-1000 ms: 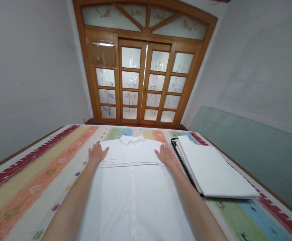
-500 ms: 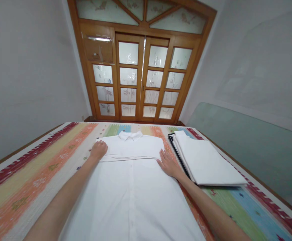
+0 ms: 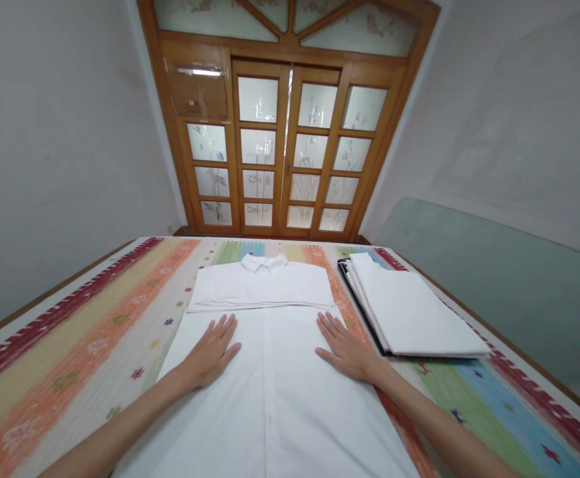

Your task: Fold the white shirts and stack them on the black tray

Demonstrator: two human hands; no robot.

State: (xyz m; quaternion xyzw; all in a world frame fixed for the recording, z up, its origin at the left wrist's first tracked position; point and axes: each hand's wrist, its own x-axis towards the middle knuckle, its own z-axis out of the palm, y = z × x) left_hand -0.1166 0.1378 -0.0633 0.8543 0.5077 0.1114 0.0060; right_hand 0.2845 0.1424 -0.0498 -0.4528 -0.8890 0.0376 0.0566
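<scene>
A white collared shirt (image 3: 267,372) lies spread flat before me, collar at the far end and button placket down the middle. Layers of its cloth are folded across the upper part below the collar, with their edges running side to side. My left hand (image 3: 211,352) rests flat on the left side of the shirt, just below those edges, fingers spread. On the right side, my right hand (image 3: 342,348) lies flat with its fingers apart. Neither hand grips the fabric. The near end of the shirt runs out of view.
To the right sits a stack of folded garments (image 3: 414,312), white on top with a black edge beneath. A striped, patterned cover (image 3: 85,352) is under everything. A pale green board (image 3: 494,272) stands along the right wall, and wooden glass-paned doors (image 3: 280,153) are at the back.
My left hand has moved from the shirt's upper left edge inward and nearer to me, its fingers opening out flat. My right hand has shifted slightly nearer. The camera view has tilted slightly.
</scene>
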